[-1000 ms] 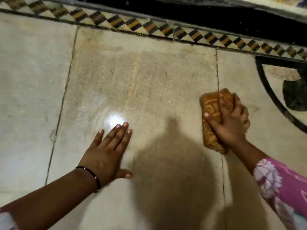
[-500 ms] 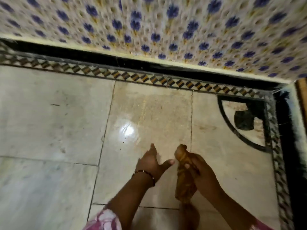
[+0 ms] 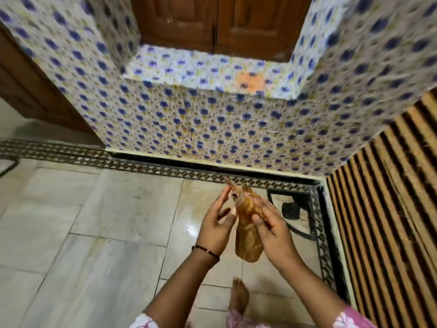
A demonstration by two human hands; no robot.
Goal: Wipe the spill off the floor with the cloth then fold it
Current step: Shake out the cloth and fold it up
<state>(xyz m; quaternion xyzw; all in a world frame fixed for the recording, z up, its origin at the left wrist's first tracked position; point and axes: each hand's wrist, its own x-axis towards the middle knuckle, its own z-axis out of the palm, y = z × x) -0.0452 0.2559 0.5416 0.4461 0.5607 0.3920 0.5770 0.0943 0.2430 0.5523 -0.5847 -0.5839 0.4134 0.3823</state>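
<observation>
I have lifted the bunched orange-brown cloth (image 3: 248, 233) off the pale marble floor (image 3: 94, 221), my right hand (image 3: 272, 230) gripping it, my open left hand (image 3: 216, 229) beside it, so folding comes next.

The floor (image 3: 99, 223) was polished stone, glossy and smooth. The cloth (image 3: 248, 235) looked soft, matt and wrinkled. The wall (image 3: 212, 129) carried glazed patterned tiles below a dark wooden door (image 3: 220, 22).

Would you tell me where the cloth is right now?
In the head view, the cloth hangs lower centre, off the floor, gripped by the right hand.
</observation>
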